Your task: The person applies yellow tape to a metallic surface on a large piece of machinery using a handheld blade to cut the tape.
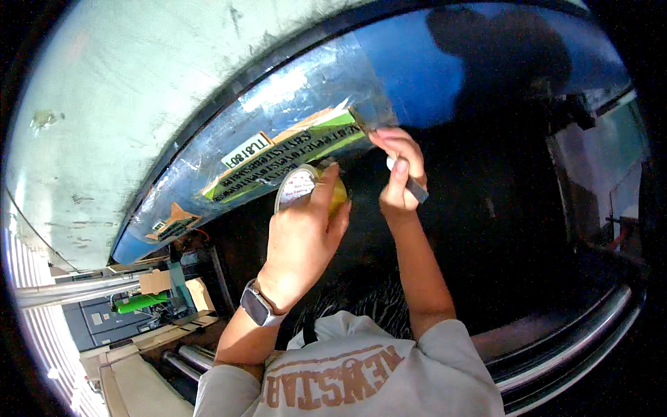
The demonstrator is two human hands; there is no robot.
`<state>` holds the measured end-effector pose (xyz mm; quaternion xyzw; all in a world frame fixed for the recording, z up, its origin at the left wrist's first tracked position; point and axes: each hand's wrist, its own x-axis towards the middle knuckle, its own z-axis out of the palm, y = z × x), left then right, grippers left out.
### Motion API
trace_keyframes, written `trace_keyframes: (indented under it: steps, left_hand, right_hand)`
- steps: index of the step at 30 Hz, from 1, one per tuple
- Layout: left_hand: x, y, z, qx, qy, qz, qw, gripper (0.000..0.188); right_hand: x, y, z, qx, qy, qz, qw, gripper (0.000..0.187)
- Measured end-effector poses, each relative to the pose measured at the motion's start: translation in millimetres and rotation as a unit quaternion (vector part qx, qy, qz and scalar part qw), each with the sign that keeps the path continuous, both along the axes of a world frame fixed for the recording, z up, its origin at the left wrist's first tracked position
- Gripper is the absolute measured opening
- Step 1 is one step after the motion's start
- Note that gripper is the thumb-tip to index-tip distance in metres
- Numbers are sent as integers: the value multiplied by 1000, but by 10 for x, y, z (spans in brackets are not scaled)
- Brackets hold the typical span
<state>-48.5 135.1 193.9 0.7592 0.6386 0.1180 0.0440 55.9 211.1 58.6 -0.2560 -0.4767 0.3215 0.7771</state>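
Tape (297,186) on a wide roll with a pale printed core sits just beside the lower edge of the curved blue panel (417,73), near the middle of the green-edged label strip (285,158). The left hand (300,235) grips the roll, its fingers curled over the far side. The right hand (403,174) is closed around a slim grey tool (417,190), whose flat end juts out beside the thumb; its fingertips are near the strip's right end, though whether they touch it cannot be told. Glossy film (278,97) covers the panel around the strip, and a smaller brown-edged label (174,224) lies toward the panel's lower left end. The step in hand looks like working tape along the strip's lower side; the next move seems to call for a firm left-hand hold on the roll and careful right fingertips at the strip's end.
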Motion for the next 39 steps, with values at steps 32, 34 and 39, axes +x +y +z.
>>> trace_keyframes:
  steps: [32,34,39]
  left_hand:
    - [-929,-509,-36,-58,-8,-89,994,53]
    - [-955,-539,-46,-70,-3,-70,995,52]
    - [-938,-508,-164,-5,14,-49,999,47]
  right_hand:
    - [-548,-195,140,36,62,-6,997,28]
    - [-606,-208,140,37,77,-6,996,28]
    - [-879,-290,97,40,120,29,992,26]
